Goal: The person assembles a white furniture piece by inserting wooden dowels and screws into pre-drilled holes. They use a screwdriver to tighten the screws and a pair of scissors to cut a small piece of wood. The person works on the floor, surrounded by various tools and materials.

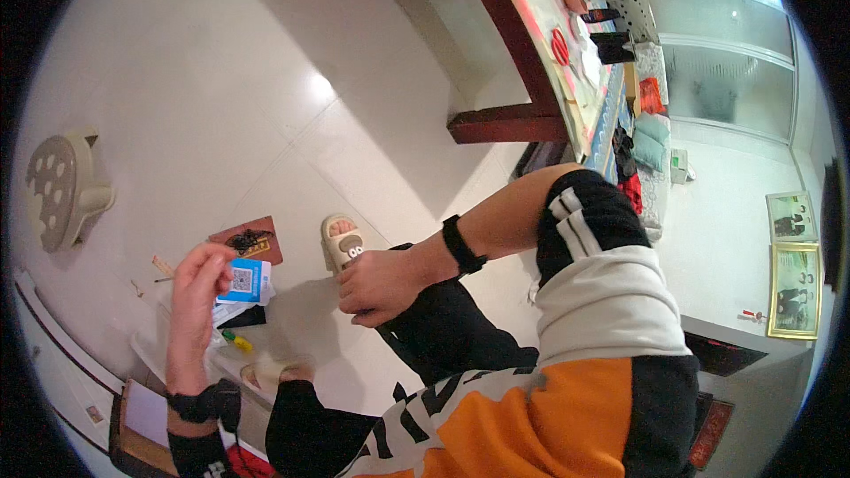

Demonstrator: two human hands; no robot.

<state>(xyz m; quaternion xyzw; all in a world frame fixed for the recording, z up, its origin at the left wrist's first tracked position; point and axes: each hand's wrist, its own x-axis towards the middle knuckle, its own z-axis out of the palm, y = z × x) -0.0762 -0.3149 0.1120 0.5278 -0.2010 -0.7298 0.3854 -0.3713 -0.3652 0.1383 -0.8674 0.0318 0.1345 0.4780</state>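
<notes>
My left hand (200, 279) is raised at the left with its fingers curled in, and no held object shows in it. Just beside its fingertips, in the picture, a blue card with a square code (243, 281) lies over white paper and a black item. A brown-red booklet (257, 239) with a tangle of black cord on it sits beyond the card. My right hand (381, 286) hangs in front of me, knuckles up and fingers folded under. Its palm is hidden, so I cannot tell whether it holds anything. A black band circles my right wrist.
A beige plastic stool (62, 190) stands far left on the tiled floor (221, 106). At the upper right, a table with a dark red frame (509, 127) bears red-handled scissors (560, 47) and clutter. A yellow-green marker-like item (236, 341) lies near my left forearm. My slippered foot (343, 239) is ahead.
</notes>
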